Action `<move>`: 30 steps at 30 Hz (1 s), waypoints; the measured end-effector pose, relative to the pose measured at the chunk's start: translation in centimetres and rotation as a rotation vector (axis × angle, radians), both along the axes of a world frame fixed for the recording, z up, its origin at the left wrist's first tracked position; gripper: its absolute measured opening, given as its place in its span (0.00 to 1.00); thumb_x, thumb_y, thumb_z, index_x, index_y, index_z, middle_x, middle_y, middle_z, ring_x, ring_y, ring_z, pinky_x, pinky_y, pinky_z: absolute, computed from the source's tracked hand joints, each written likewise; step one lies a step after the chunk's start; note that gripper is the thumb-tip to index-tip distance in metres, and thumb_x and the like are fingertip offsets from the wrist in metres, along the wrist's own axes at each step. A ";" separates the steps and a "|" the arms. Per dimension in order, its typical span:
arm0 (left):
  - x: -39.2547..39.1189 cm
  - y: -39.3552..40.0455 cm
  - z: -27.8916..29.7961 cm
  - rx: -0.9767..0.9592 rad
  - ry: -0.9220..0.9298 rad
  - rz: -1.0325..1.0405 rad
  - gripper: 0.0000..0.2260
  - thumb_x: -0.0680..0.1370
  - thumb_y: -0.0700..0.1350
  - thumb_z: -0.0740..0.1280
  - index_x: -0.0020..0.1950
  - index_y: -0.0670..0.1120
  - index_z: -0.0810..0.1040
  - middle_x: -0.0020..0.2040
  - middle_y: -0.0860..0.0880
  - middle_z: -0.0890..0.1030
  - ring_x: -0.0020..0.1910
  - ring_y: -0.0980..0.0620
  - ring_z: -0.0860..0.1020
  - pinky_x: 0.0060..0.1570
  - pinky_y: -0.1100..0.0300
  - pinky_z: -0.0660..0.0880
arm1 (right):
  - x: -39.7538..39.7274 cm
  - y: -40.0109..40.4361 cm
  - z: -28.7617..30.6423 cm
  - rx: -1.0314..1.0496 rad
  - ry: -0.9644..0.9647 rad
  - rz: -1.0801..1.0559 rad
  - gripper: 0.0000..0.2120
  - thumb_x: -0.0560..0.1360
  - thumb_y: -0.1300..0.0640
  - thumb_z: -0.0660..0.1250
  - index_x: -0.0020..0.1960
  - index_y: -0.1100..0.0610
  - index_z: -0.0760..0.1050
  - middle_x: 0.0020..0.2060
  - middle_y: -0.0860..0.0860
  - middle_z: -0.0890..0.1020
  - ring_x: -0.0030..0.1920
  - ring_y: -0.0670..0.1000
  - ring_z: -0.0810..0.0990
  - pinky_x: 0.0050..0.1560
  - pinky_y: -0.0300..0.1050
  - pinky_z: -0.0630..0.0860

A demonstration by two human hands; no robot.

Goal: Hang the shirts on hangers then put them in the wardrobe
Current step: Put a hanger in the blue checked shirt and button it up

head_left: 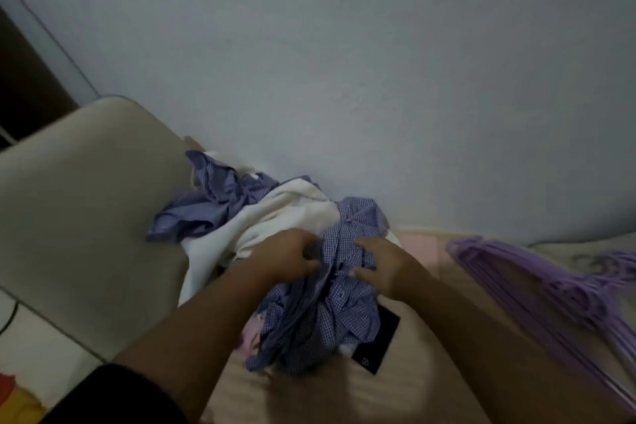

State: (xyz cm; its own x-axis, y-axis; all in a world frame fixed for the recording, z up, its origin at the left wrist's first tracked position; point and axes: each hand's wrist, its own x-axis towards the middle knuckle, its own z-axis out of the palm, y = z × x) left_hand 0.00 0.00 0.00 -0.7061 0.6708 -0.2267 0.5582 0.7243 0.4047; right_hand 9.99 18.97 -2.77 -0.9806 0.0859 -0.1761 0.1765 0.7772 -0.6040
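A crumpled blue checked shirt [330,306] lies on top of a heap of clothes on the bed [344,396]. My left hand [287,256] grips a fold of it on the left side. My right hand [382,265] pinches the cloth on the right. Under it is a white garment [275,217], and another blue checked shirt [213,203] lies farther back against the wall. A stack of purple hangers [537,282] rests on the bed to the right, apart from both hands.
A beige padded headboard or cushion [86,210] fills the left. A dark flat item [378,344] peeks from under the shirt. A pale wall [344,62] stands right behind the heap. A dark wooden panel [24,89] shows at the far left.
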 end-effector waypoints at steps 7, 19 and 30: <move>1.1 -0.2 -5.2 -0.048 0.231 0.040 0.37 0.73 0.54 0.71 0.77 0.47 0.59 0.72 0.47 0.69 0.68 0.45 0.69 0.65 0.50 0.69 | 2.1 -0.9 -4.5 0.012 0.033 -0.060 0.32 0.75 0.49 0.68 0.74 0.54 0.60 0.72 0.52 0.66 0.71 0.52 0.63 0.71 0.45 0.59; 2.5 -1.2 -1.3 0.295 -0.293 0.189 0.11 0.77 0.35 0.63 0.48 0.47 0.83 0.50 0.47 0.84 0.50 0.47 0.80 0.57 0.56 0.75 | 3.1 -1.3 -1.3 0.038 0.153 -0.042 0.40 0.72 0.55 0.71 0.77 0.47 0.52 0.76 0.49 0.55 0.75 0.52 0.56 0.73 0.49 0.58; 7.3 -0.2 4.9 0.593 -0.400 0.217 0.10 0.76 0.38 0.68 0.51 0.53 0.81 0.50 0.51 0.83 0.51 0.53 0.80 0.54 0.60 0.76 | 7.3 -1.0 4.4 -0.227 0.171 -0.271 0.07 0.73 0.56 0.71 0.42 0.60 0.78 0.40 0.56 0.80 0.40 0.54 0.77 0.38 0.43 0.67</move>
